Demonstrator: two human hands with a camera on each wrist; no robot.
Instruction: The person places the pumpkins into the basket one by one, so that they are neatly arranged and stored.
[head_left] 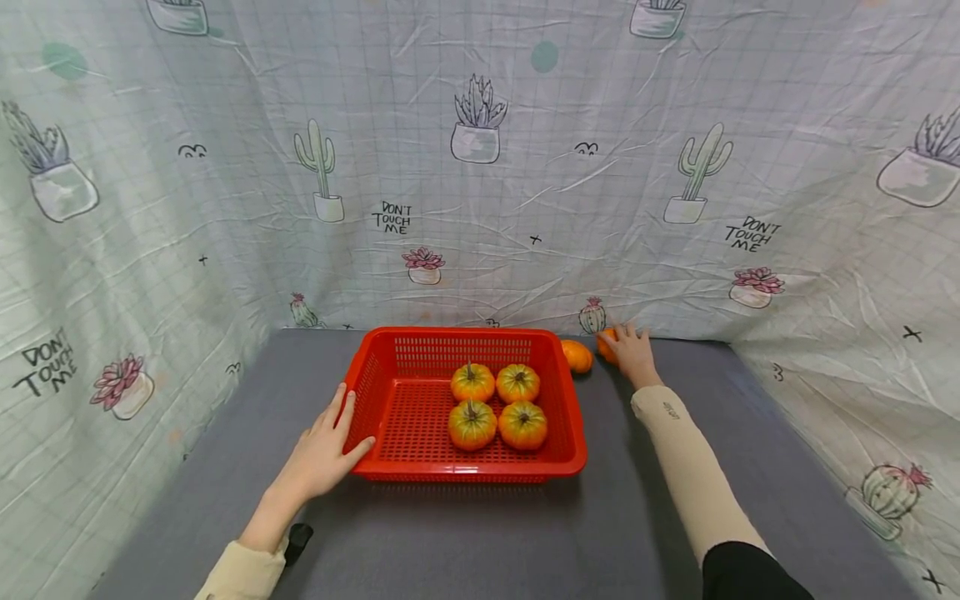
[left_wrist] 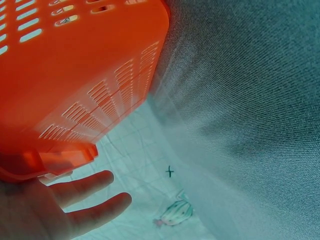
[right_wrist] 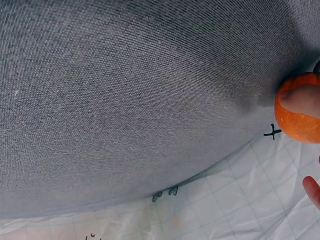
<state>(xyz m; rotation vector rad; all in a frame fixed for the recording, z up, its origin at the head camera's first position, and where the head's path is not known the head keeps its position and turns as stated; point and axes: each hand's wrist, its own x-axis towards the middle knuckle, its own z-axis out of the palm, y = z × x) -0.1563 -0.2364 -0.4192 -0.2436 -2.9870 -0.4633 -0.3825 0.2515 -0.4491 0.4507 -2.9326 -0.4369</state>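
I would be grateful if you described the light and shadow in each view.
Head view: fairly even light, a pale glint on the front rim of the red plastic basket, soft shadow beneath; left wrist view: a bluish-green cast, with the left hand dim; right wrist view: dark shadow beside the orange pumpkin, while the weave of the gray cloth shows clearly.

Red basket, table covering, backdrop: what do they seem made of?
The red basket looks like semi-glossy moulded plastic: slotted walls, highlights on the rim. The table covering seems matte fabric, by its fine ribbed texture. The backdrop, a wrinkled sheet with faint sheen, could be cloth or plastic.
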